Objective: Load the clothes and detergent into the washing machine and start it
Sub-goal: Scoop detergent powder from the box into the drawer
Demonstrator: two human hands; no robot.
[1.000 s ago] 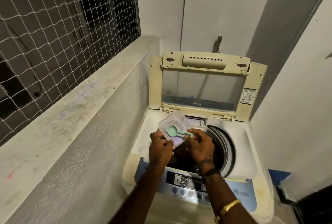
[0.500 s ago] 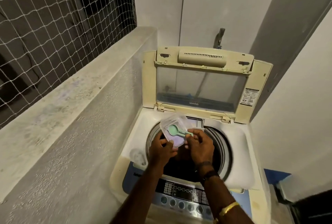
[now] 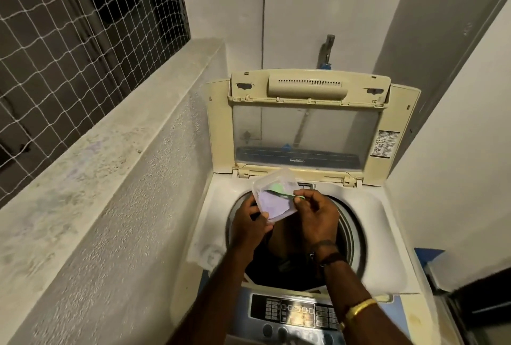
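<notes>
A top-loading washing machine (image 3: 204,220) stands before me with its lid (image 3: 304,123) raised against the wall. Dark clothes (image 3: 284,259) lie in the drum, partly hidden by my arms. My left hand (image 3: 247,227) grips a clear plastic detergent container (image 3: 272,195) from below, tilted over the drum opening. It holds pale purple powder. My right hand (image 3: 315,212) pinches the handle of a green scoop (image 3: 279,191) whose bowl is inside the container. The control panel (image 3: 293,313) with round buttons sits at the machine's near edge.
A rough concrete parapet (image 3: 110,165) with netting (image 3: 69,26) above it runs along the left. A tap (image 3: 327,48) sticks out of the wall behind the lid. White walls close in at the right, with a dark object (image 3: 486,308) low right.
The scoop has turned and dipped into the powder under my right hand. The view has shifted downward and closer, showing more of the drum and control panel. The container stays in my left hand.
</notes>
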